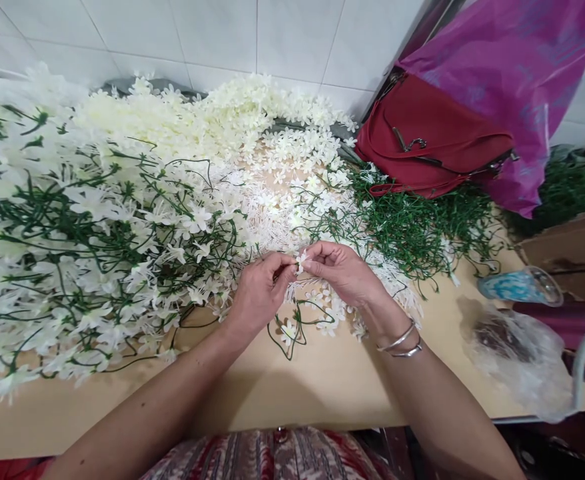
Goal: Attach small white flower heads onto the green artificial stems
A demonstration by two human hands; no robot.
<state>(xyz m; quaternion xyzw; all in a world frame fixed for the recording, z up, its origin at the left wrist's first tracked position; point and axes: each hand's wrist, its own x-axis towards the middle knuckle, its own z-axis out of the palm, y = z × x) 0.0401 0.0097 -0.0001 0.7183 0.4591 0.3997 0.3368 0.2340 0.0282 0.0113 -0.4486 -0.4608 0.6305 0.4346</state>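
Observation:
My left hand [260, 293] and my right hand [345, 270] meet over the middle of a pale wooden table [322, 387]. Both pinch one small white artificial flower [301, 260] between their fingertips. Two thin metal bangles [401, 341] circle my right wrist. A green wire stem with white flowers [292, 328] lies on the table right under my hands. A big heap of finished flower stems [87, 240] spreads out to the left of my left hand. Loose white blossoms [292, 153] are piled just beyond my fingers.
A red handbag [432, 137] and a purple plastic bag [512, 73] stand at the back right against a tiled wall. Bare green stems [422, 230] lie in front of the handbag. A clear cup [520, 287] and a crumpled plastic bag [517, 350] sit at the right edge.

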